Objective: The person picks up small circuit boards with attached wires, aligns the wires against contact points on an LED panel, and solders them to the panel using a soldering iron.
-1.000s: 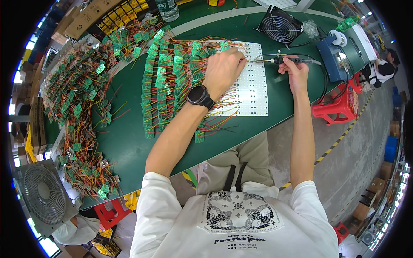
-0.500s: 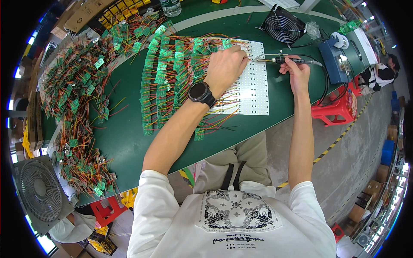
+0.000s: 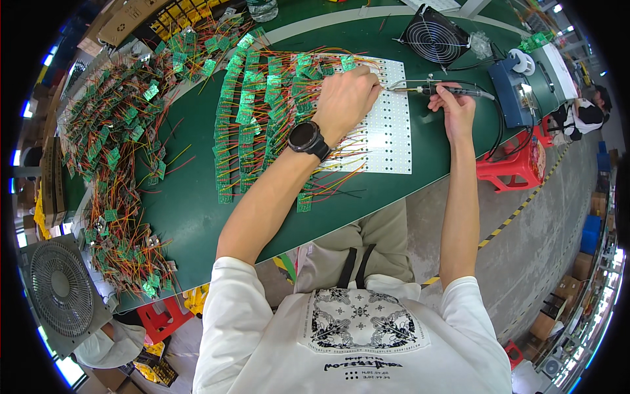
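Observation:
My right hand (image 3: 454, 108) grips a soldering iron (image 3: 449, 90) with a thin metal solder-feed tube along it. Its tip points left, over the white perforated board (image 3: 387, 154), close to my left fingertips. My left hand (image 3: 348, 98) rests on the board with its fingers pinched together; what they hold, if anything, is hidden behind the hand. Several green circuit boards (image 3: 247, 108) with red, yellow and black wires stand in rows beside and partly over the white board. A black watch (image 3: 306, 138) is on my left wrist.
A large heap of wired green circuit boards (image 3: 111, 157) covers the table's left side. At the back right are a black fan (image 3: 434, 36) and a blue solder-feed unit (image 3: 513, 92) with a white spool (image 3: 520, 62). A red stool (image 3: 515, 164) stands right of the table.
Both hands stay almost in place. The soldering iron and my right hand have shifted very slightly, with the tip still close to my left fingertips.

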